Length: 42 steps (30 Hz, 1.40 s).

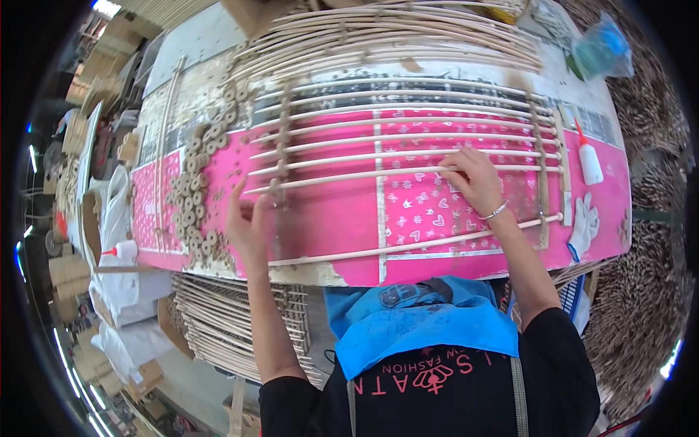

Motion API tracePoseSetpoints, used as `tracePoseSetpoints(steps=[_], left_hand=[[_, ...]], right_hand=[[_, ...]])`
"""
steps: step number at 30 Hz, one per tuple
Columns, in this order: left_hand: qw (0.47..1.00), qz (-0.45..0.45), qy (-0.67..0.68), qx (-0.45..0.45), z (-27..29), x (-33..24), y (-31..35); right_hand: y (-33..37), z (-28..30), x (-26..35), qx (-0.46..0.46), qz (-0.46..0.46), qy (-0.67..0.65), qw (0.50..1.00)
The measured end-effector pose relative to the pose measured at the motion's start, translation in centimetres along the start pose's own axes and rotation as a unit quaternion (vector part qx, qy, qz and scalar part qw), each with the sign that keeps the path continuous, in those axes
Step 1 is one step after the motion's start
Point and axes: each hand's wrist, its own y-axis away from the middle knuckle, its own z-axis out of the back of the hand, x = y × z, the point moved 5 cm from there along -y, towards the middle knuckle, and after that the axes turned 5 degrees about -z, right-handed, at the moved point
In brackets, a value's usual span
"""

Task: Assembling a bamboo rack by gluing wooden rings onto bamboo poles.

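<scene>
Several pale wooden rods lie side by side across a left wooden crossbar [284,120] and a right wooden crossbar [540,191] on a pink patterned cover [328,226]. My right hand [477,182] pinches the nearest wooden rod [349,176] of that row, right of its middle. At the rod's left end, my left hand [249,231] has its thumb and fingers apart, and I see nothing held in it. A separate wooden rod [408,246] slants closer to me, its right end by the right crossbar. Small wooden rings [191,200] are heaped to the left of my left hand.
At the right stand a white squeeze bottle [590,162] with a red tip, a white glove [583,227] and a clear plastic jug [598,52]. Another squeeze bottle [125,253] is at the left edge. More rod frames [393,33] lie at the back, others [233,320] below the table.
</scene>
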Motion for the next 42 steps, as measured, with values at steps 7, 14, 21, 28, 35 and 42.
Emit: tracePoseSetpoints(steps=[7,14,21,28,35,42], left_hand=[[0.956,-0.178,-0.225,0.061,-1.1,-2.6,-0.6],[0.936,-0.218,-0.270,0.062,-2.3,-2.1,-1.1],[0.938,-0.222,-0.264,0.040,-2.5,-1.2,-0.4],[0.987,-0.027,-0.075,-0.137,7.0,5.4,-1.8],[0.961,0.017,-0.271,-0.048,12.9,11.2,1.9],[0.942,0.029,-0.334,-0.004,12.5,10.2,1.9]], right_hand=[[-0.1,-0.4,0.4,0.014,-0.017,0.000,1.000],[-0.2,-0.2,1.0,-0.020,0.033,0.058,0.998],[0.0,-0.8,1.0,-0.002,0.004,0.105,0.995],[3.9,1.9,3.8,0.033,-0.026,0.030,0.999],[7.3,0.7,6.4,0.143,0.019,0.004,0.989],[8.0,-0.2,6.6,0.150,0.022,-0.006,0.988]])
